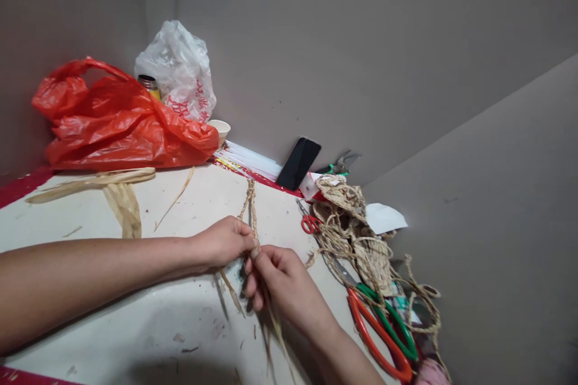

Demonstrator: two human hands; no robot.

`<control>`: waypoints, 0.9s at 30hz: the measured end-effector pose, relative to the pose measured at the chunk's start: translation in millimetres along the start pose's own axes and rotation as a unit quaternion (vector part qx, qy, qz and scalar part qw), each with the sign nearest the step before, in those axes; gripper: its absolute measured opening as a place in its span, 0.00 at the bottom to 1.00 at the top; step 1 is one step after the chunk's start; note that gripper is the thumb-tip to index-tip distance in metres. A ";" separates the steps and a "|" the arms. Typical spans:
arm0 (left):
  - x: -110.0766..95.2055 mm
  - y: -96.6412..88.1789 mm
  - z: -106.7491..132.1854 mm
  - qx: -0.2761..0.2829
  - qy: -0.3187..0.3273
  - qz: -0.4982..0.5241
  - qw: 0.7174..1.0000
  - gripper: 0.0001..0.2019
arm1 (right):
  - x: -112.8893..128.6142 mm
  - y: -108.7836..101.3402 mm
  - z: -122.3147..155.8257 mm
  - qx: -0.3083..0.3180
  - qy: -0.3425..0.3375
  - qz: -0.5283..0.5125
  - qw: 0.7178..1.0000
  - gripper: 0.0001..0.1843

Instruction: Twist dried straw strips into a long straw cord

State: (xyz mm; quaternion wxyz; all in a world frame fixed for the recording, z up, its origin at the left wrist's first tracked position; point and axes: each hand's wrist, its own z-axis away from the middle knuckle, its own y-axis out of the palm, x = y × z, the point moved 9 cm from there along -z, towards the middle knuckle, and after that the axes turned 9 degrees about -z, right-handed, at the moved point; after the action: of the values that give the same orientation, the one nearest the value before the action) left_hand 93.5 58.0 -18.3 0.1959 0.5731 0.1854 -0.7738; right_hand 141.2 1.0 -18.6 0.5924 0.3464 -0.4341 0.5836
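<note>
My left hand and my right hand meet at the middle of a white table. Both pinch a thin braid of pale straw that runs from my fingertips away towards the wall. Loose straw ends trail down from under my hands towards me. My left fingers are closed round the braid's near end, and my right thumb and fingers are pressed together on the strands just below it.
A red plastic bag, a white bag, a small cup and flat straw strips lie at the back left. At the right are a black phone, woven straw pieces, red and green scissors, small red scissors, pliers.
</note>
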 end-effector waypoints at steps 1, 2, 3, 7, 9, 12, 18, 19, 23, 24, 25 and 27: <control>0.8 0.2 0.7 -0.005 -0.008 0.023 1.000 0.10 | 2.7 -2.4 1.4 -0.023 -0.022 0.056 0.998 0.19; 1.3 -0.2 1.5 -0.013 -0.014 0.037 0.999 0.10 | 7.1 -5.0 3.1 -0.046 -0.048 0.125 0.990 0.18; 1.6 -1.1 2.4 -0.023 -0.020 0.041 0.999 0.11 | 13.1 -7.0 4.9 -0.070 -0.076 0.200 0.974 0.18; 2.3 -1.8 4.0 -0.038 -0.027 0.025 0.999 0.12 | 31.1 -3.1 11.4 -0.127 -0.145 0.424 0.885 0.14; 2.8 -1.5 3.7 -0.036 -0.027 0.020 0.999 0.09 | 33.1 5.7 14.8 -0.111 -0.152 0.466 0.865 0.12; 1.9 -1.9 3.5 -0.026 -0.033 0.015 0.999 0.08 | 35.1 22.2 28.8 -0.029 -0.152 0.463 0.873 0.10; -8.7 -4.7 5.7 0.009 -0.019 0.023 1.000 0.09 | 47.8 16.5 54.5 0.144 -0.096 0.285 0.943 0.16; -9.2 -5.3 6.0 0.012 -0.016 0.024 1.000 0.09 | 58.0 -1.8 47.7 0.072 -0.125 0.254 0.956 0.17; -9.2 -3.6 5.8 0.029 -0.005 0.042 0.999 0.09 | 56.8 -50.6 16.0 -0.113 -0.162 0.111 0.974 0.16; -9.8 -1.8 5.5 0.037 0.002 0.054 0.998 0.09 | 44.8 -44.5 5.3 -0.073 -0.130 0.069 0.986 0.17; -10.4 -0.4 5.0 0.044 0.009 0.065 0.997 0.09 | 33.0 -34.1 -3.3 -0.020 -0.097 0.033 0.995 0.18; -10.3 0.3 3.7 0.048 0.019 0.068 0.996 0.09 | 16.7 -16.6 -11.8 0.057 -0.054 -0.005 0.997 0.21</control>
State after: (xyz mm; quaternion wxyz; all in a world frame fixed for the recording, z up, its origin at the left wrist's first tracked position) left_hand 93.4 56.8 -7.5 0.2170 0.6073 0.1127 -0.7559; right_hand 158.0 17.1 -6.2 0.5502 0.4130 -0.4294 0.5851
